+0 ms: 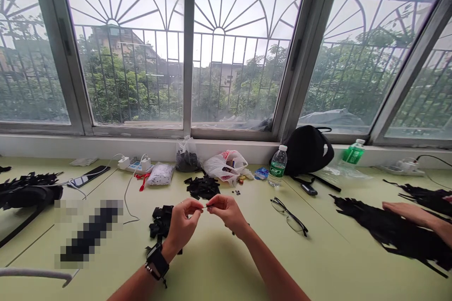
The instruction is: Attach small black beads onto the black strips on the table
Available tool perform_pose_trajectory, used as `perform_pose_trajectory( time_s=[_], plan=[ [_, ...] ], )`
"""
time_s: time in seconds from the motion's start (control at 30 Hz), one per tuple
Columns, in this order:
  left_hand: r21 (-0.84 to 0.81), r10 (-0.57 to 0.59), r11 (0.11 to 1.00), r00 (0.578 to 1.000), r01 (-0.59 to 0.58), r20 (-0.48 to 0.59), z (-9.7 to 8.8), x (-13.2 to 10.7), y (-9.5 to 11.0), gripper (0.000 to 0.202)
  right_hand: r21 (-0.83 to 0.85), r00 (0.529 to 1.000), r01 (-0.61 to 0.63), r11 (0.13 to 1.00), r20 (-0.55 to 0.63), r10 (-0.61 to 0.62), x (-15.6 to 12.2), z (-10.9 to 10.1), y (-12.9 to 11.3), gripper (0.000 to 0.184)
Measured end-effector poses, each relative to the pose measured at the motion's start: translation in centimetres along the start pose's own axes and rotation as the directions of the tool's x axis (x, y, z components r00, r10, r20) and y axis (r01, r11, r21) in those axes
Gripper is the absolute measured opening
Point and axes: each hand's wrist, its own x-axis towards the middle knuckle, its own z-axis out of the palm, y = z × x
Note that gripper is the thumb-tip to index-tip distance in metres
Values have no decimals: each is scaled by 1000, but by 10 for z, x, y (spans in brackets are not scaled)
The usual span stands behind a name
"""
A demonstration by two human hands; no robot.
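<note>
A tiny dark piece (205, 206) sits at the centre of the work, raised over the pale green table (219, 273) between the 2 hands. The left hand (182, 226) pinches its left end between thumb and fingertip, and the right hand (229, 214) pinches the other end the same way; the piece is too small for me to tell what it is. The step in hand looks like fine fingertip handling, and the next move seems to call for a light, steady pinch from both sides, since a slip could drop it among similar dark bits. Just beyond, at 12 o'clock, lies a heap of black scraps (203, 188); at 8 o'clock a second black pile (160, 221) runs partly behind the left hand and could snag the wrist. A few loose dark bits (237, 192) lie at 2 o'clock, easily brushed aside. Farther out come a white carrier bag (221, 169) at 1 o'clock, a water bottle (277, 169) at 2, eyeglasses (289, 216) at 3, and a white cable (129, 193) toward 10. Well apart at 3 o'clock, a co-worker's hand (406, 210) rests on long black strips (384, 225), out of the way.
</note>
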Motion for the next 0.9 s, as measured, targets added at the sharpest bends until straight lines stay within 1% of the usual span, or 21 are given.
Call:
perform_pose_trajectory(
  time_s=[0.07,0.17,0.23,0.33,0.47,0.6,0.73,0.8,0.9],
  plan=[
    [-12,-9,1000,1000,9,28,-1,0,2,8,-9,999,30,1000,-28,-30,0,0,-3,22],
    [-13,-51,999,997,52,55,1,0,3,18,15,997,80,997,-22,-80,-1,2,-7,24],
    [-5,-75,997,994,76,75,2,-1,2,25,26,995,104,994,-8,-104,-1,4,-7,25],
    [36,-82,996,991,78,102,4,-1,-3,29,41,993,120,992,2,-121,0,6,-2,26],
    [89,-70,994,994,63,85,2,0,-8,31,52,993,110,993,-40,-108,1,5,3,32],
    [101,-64,993,995,55,82,2,1,-4,35,-25,989,112,993,-95,-114,-1,3,-1,36],
    [137,-61,990,993,47,103,3,0,0,37,-72,989,133,988,-53,-137,-2,5,-8,32],
    [158,-62,986,992,45,106,3,0,0,38,-82,989,138,987,-37,-142,-3,6,-10,30],
    [148,-51,989,991,32,124,2,0,-2,35,-75,988,149,986,-29,-152,-3,6,-9,27]
  ],
)
